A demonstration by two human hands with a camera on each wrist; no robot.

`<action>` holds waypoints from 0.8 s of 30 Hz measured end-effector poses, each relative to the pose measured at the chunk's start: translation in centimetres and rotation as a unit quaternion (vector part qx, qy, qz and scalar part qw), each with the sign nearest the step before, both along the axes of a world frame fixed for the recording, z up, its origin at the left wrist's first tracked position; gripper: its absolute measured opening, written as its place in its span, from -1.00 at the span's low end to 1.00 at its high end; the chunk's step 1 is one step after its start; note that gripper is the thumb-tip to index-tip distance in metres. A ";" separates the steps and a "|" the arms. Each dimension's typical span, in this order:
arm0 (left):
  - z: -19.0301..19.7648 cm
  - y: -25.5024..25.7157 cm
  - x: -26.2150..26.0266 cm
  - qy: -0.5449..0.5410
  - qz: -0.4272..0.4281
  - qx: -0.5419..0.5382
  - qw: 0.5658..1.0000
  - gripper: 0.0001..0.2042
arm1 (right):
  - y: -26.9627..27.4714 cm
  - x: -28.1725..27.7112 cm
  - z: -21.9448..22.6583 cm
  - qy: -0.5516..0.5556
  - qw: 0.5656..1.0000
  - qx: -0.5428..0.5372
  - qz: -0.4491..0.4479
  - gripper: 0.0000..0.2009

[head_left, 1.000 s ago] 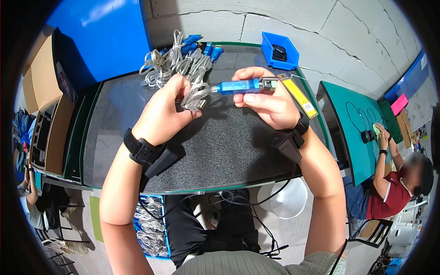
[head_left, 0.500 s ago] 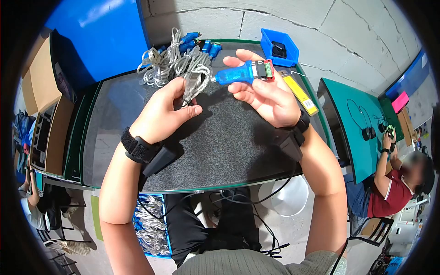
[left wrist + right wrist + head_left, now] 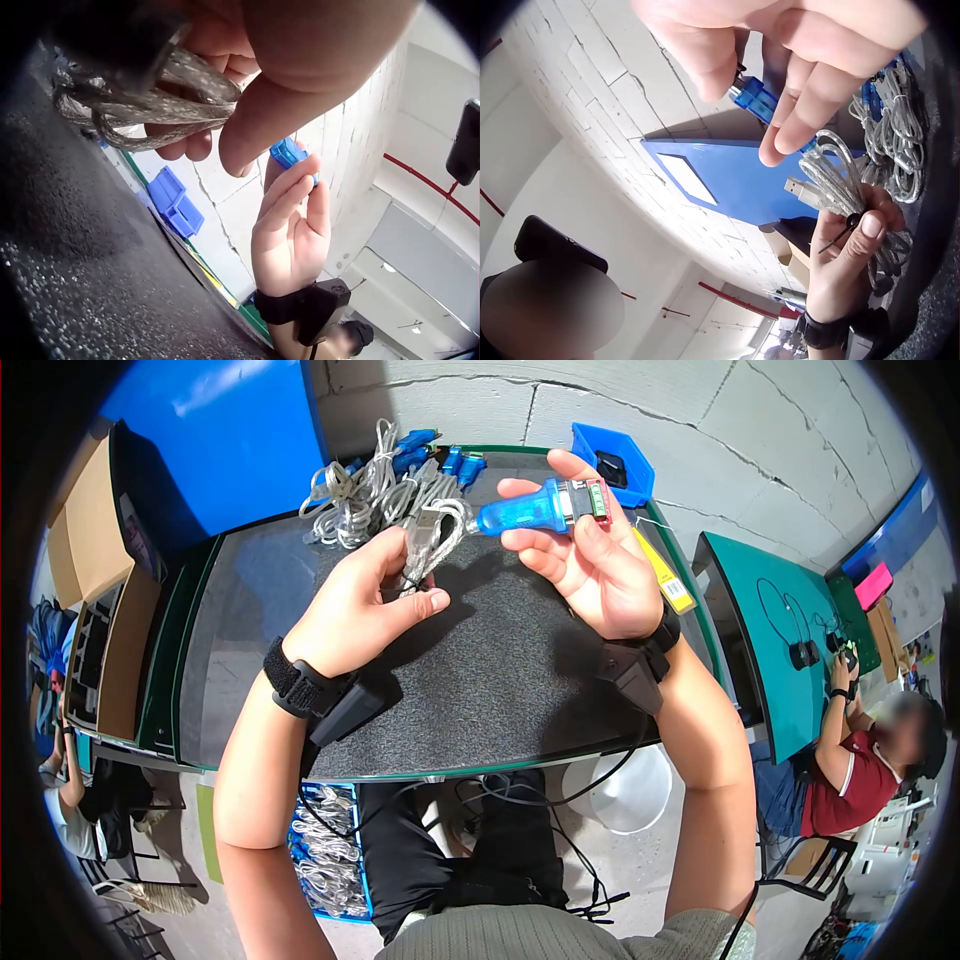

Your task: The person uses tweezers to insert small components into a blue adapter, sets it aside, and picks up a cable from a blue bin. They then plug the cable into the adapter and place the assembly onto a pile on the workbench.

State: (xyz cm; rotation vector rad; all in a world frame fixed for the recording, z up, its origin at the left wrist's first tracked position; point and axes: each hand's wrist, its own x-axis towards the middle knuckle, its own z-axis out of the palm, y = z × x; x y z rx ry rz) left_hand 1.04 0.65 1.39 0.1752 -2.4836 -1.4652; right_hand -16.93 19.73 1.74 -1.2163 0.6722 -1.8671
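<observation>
My left hand [image 3: 350, 600] grips a coiled grey cable [image 3: 436, 540] above the dark mat. In the right wrist view a USB plug [image 3: 801, 192] juts from that coil, and a black tie [image 3: 853, 220] binds it under the thumb. The cable's other end runs into a translucent blue connector [image 3: 525, 512], which my right hand [image 3: 615, 575] holds up between thumb and fingers, palm turned upward. A black adapter [image 3: 582, 502] with a green terminal block and red edge sits on the connector's right end. My right fingers partly cover the blue housing in the right wrist view.
More bundled cables [image 3: 345, 510] with blue connectors lie at the back left. At the back right stand a blue bin [image 3: 642, 480] and a yellow-labelled strip [image 3: 672, 580]. A crate of cables [image 3: 330, 860] and a white bucket [image 3: 625, 795] are below the table edge.
My right hand has rolled the connector from its narrow side to its broad face, exposing the green and red end, then shifted slightly right and up. My left hand keeps hold of the coil.
</observation>
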 end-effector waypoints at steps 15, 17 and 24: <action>0.0 0.7 0.1 0.060 -0.009 0.013 0.998 -0.76 | 0.2 -0.2 0.3 0.037 0.998 0.012 -0.044 -0.50; 0.0 0.7 0.1 0.051 -0.010 0.006 0.999 -0.77 | 0.2 -0.3 0.3 0.008 1.000 0.007 -0.026 -0.49; 0.7 0.6 0.4 0.009 -0.062 0.176 0.982 -0.68 | 0.0 -0.4 -0.1 -0.012 0.999 0.004 -0.031 -0.43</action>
